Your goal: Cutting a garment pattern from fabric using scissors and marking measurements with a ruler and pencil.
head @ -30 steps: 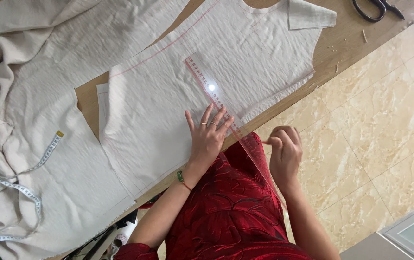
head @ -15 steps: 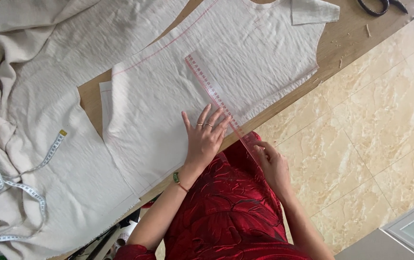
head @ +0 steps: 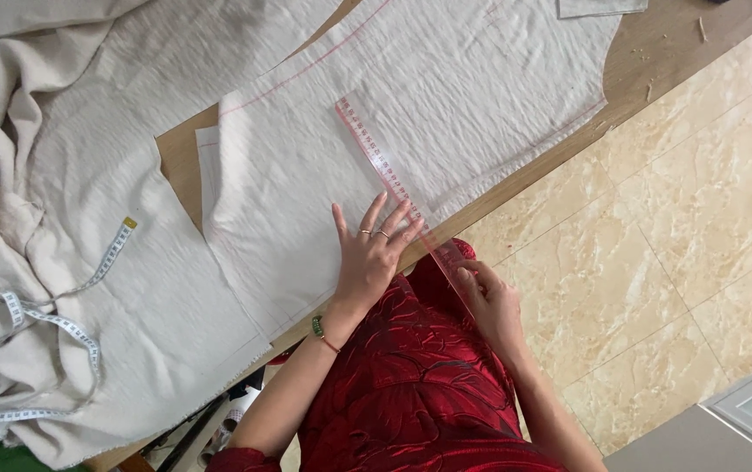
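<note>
So: left hand spread flat, pinning clear plastic ruler with red markings on cream cut fabric panel | right hand pinching the ruler's end past wooden table edge | ruler probably light, stiff, slippery; fabric soft, shifts easily.

From my remote view I count one clear ruler lying on one cut fabric panel. Left of that panel lie one measuring tape and one loose cloth heap. Two hands, two rings.
</note>
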